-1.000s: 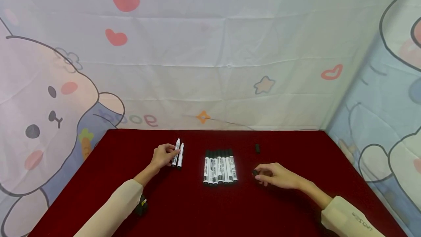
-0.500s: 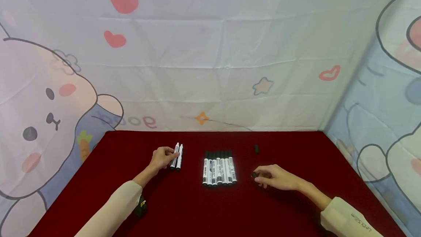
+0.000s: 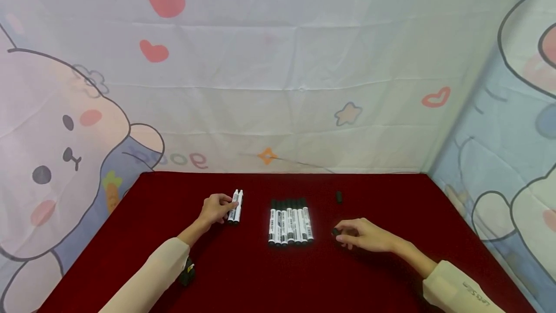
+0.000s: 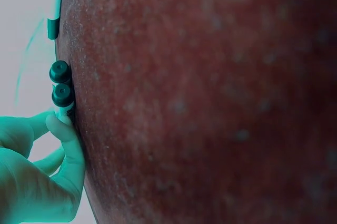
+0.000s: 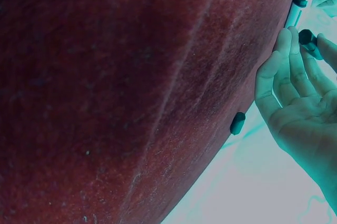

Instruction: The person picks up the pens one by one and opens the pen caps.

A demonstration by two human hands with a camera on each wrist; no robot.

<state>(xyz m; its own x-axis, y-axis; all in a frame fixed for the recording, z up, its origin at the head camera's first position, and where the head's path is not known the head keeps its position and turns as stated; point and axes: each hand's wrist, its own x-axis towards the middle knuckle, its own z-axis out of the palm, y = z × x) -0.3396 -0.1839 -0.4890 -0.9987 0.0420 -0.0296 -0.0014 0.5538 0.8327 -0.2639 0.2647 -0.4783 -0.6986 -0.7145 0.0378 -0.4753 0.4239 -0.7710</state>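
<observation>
Two uncapped white markers lie side by side on the left of the red cloth, white tips pointing away. My left hand (image 3: 215, 208) pinches the left marker (image 3: 231, 215), close against the right marker (image 3: 238, 213). In the left wrist view, the dark end of the pinched marker (image 4: 63, 95) shows just above the thumb and finger. Right of the middle, my right hand (image 3: 367, 235) pinches a black marker cap (image 5: 310, 44) between thumb and fingers. A second black cap (image 3: 339, 197) stands on the cloth beyond that hand.
Between the hands lies a neat row of several capped white markers (image 3: 290, 226), black caps pointing away. A dark object with a yellow mark (image 3: 187, 273) sits partly behind the left sleeve. A printed cloth backdrop (image 3: 299, 125) hangs behind the table's far edge.
My left hand has brought the pinched marker down and rightward against the other marker, so their ends are nearly level. The right hand keeps its cap and has barely moved.
</observation>
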